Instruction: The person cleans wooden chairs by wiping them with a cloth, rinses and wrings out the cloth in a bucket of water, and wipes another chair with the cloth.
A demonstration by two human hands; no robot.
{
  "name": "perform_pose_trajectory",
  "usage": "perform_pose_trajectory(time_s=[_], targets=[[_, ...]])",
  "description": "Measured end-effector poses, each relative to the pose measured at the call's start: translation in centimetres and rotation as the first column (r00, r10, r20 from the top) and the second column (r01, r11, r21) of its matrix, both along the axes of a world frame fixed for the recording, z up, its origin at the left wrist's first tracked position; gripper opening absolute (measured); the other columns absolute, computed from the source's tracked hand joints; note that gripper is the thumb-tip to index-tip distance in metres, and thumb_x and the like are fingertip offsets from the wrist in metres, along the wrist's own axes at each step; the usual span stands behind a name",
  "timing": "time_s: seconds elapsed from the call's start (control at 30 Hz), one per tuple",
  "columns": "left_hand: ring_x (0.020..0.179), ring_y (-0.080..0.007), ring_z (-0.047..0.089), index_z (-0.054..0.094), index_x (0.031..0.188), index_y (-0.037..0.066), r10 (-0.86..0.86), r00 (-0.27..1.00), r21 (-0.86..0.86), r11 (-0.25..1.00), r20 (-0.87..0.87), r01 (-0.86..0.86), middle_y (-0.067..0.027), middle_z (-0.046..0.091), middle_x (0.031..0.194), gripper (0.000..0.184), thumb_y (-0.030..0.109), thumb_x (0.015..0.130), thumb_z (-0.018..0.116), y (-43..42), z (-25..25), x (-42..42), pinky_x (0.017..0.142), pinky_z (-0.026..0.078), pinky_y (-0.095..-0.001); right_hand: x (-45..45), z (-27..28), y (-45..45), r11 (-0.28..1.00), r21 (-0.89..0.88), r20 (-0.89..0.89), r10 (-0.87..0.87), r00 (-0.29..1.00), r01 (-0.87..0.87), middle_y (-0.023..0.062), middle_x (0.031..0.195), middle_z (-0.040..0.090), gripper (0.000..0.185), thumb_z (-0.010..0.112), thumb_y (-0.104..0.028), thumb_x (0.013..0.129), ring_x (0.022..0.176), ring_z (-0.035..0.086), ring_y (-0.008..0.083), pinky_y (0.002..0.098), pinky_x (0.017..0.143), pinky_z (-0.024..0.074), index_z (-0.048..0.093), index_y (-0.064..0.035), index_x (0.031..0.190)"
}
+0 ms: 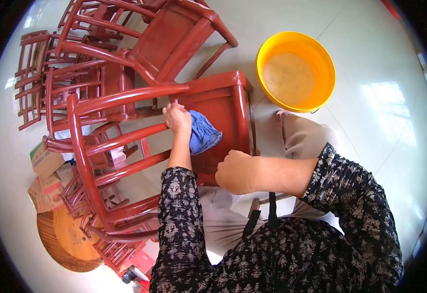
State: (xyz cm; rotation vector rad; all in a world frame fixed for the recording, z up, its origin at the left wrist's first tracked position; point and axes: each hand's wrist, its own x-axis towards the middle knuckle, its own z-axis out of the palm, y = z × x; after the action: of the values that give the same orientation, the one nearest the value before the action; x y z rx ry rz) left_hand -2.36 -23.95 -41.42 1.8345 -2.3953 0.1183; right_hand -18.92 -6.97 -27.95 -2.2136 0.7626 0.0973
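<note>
A red wooden chair [218,110] stands right in front of me, its slatted back to the left and its seat under my hands. My left hand [177,118] is closed on a crumpled blue cloth [204,133] beside the chair's back, and the cloth hangs over the seat. Curled into a fist, my right hand [234,172] is over the near part of the seat. Its palm side is hidden, so I cannot tell whether it holds anything or touches the chair.
A yellow bucket [326,73] with cloudy water stands beyond the chair to the right. Another red chair [172,39] is close behind, with several more stacked at the left. Cardboard boxes [47,163] and a round wooden top [69,244] lie at lower left.
</note>
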Motion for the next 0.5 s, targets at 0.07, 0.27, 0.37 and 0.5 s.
perform_pose_trajectory(time_s=[0.07,0.27,0.37,0.5], targets=[[0.090,-0.0281,0.054,0.063,0.078,0.005,-0.030,0.999,-0.021,0.999,0.038,0.031,-0.0091,0.060,0.084,0.008,0.011,0.074,0.060,-0.4,0.0,0.0,0.078,0.042,-0.0423,0.1,0.1,0.0,0.999,0.043,-0.038,0.024,0.999,-0.023,0.0106,0.091,0.064,0.022,0.053,-0.018,0.078,0.083,0.063,0.0272,0.0377,0.072,0.0457,0.064,-0.0046,0.091],[0.091,-0.0251,0.054,0.064,0.077,0.007,0.118,0.979,-0.134,0.986,0.168,-0.096,-0.0069,0.061,0.085,0.010,0.014,0.076,0.058,0.5,-0.5,-1.1,0.078,0.037,-0.0405,0.7,-2.5,-2.6,0.686,-0.297,0.037,-0.687,0.726,0.664,0.0185,0.119,0.049,0.046,0.056,-0.022,0.077,0.113,0.045,0.0336,0.0418,0.087,0.0406,0.048,0.0007,0.117],[0.091,-0.0265,0.053,0.064,0.076,0.006,0.071,0.993,-0.147,0.987,0.094,-0.057,-0.0075,0.060,0.084,0.015,0.016,0.080,0.054,0.8,-0.8,-0.8,0.078,0.037,-0.0412,0.1,-5.5,-4.1,0.230,-0.041,0.178,-0.956,0.233,0.972,0.0197,0.129,0.038,0.061,0.060,-0.020,0.072,0.118,0.040,0.0353,0.0456,0.095,0.0354,0.038,-0.0003,0.125],[0.092,-0.0262,0.051,0.067,0.087,0.007,-0.101,0.994,-0.085,0.991,0.053,0.105,-0.0067,0.056,0.086,0.019,0.019,0.082,0.053,2.4,0.4,0.6,0.079,0.037,-0.0405,-0.7,-6.1,-4.9,0.070,0.252,0.006,-0.998,0.070,0.965,0.0203,0.129,0.039,0.062,0.060,-0.021,0.071,0.118,0.041,0.0370,0.0460,0.095,0.0370,0.039,0.0002,0.125]])
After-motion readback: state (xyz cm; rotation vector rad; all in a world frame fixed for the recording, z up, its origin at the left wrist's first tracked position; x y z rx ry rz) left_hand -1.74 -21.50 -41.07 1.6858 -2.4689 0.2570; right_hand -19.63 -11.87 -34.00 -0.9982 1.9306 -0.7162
